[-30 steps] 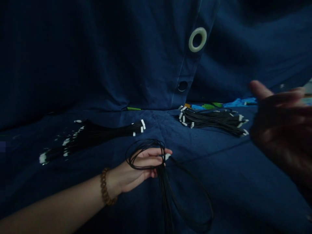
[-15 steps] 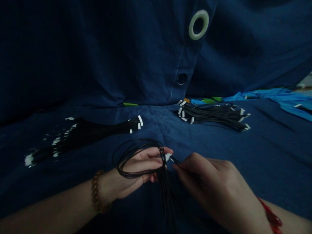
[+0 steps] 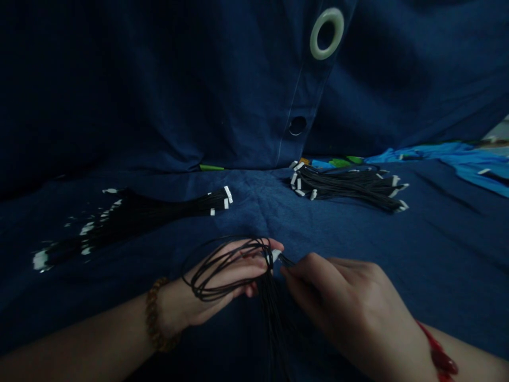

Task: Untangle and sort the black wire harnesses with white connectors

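Looped black cables (image 3: 210, 289) lie over the fingers of my left hand (image 3: 222, 273), and their loose lengths hang down below it. A white connector (image 3: 275, 255) sits at my left fingertips, which are closed on it. My right hand (image 3: 345, 297), just to the right, pinches thin black wires (image 3: 286, 260) that run to this connector. The fingertips of the two hands are a small distance apart. Behind my left hand rests a bundle of black cables (image 3: 159, 212) with white ends. Another such bundle (image 3: 350, 185) lies behind my right hand.
Dark blue cloth (image 3: 254, 199) covers the surface and rises behind it, with a pale ring (image 3: 326, 33) in the raised part. Light blue material (image 3: 457, 159) lies at the far right. Small green and orange pieces show along the fold.
The looped cables have sagged slightly and spread over my left hand. Both hands remain nearly in place, still holding the connector and its wires.
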`<state>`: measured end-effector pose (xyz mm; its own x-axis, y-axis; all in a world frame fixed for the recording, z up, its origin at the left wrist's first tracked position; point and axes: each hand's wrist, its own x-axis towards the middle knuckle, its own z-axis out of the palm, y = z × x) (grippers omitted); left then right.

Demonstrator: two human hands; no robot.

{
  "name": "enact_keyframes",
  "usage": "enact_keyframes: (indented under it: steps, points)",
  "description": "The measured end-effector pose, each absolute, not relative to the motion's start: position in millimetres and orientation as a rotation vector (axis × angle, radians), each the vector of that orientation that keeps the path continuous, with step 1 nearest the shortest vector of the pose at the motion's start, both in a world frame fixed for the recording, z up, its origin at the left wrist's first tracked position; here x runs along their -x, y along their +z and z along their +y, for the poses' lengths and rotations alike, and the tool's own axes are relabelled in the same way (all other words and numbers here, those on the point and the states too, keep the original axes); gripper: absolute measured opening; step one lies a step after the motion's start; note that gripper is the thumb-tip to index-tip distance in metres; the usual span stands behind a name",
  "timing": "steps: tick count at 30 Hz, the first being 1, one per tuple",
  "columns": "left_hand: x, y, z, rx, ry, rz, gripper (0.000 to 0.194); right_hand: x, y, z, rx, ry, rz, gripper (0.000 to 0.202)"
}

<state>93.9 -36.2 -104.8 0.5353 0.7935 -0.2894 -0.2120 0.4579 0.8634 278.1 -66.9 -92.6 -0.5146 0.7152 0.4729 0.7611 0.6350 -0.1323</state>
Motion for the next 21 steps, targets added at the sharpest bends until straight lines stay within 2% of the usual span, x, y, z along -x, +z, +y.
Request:
enact_keyframes:
  steps: [13,15,18,21]
  points:
    - [-98.2,-104.6,-33.8,-1.024,0.594,0.802,0.024,-274.3,-94.9,-67.2,1.124,-0.156,-2.434,0.016]
    - [-98.1,-103.3,-34.7,-1.025,0.611,0.798,0.024,-273.5,-89.4,-65.5,1.210,-0.044,-2.424,0.013]
    - [-96.7,-102.9,-34.4,-0.978,0.634,0.797,0.026,-280.1,-72.6,-63.6,1.362,0.312,-2.342,0.003]
    - [-95.2,-102.6,-33.7,-0.925,0.678,0.835,0.025,-298.1,-56.0,-67.8,1.373,0.478,-2.340,0.009]
